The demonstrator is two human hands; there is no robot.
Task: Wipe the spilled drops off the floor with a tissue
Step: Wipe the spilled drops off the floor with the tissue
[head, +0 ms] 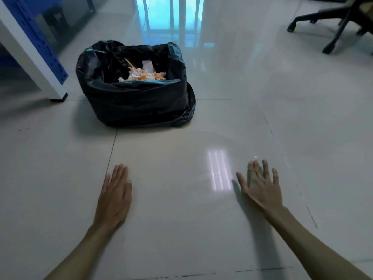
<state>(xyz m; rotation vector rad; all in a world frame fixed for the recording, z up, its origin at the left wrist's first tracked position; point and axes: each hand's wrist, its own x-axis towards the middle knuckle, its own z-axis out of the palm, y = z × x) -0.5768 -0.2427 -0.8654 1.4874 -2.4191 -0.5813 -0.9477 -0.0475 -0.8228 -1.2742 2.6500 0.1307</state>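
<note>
Head view, looking down at a glossy tiled floor (pixel 181 219): both bare forearms reach forward. The left hand (pixel 115 195) lies flat, palm down, fingers straight and close together, holding nothing. The right hand (pixel 260 184) is spread wide, fingers splayed, palm toward the floor; a small scrap of white, likely the tissue (pixel 254 157), shows just past its fingertips, and whether more lies under the palm cannot be told. No drops can be made out on the tiles around either hand. Well ahead of the left hand stands a bin lined with a black bag (pixel 137 98), holding crumpled white and orange waste. Far ahead of the right hand is an office chair base (pixel 331 27).
</note>
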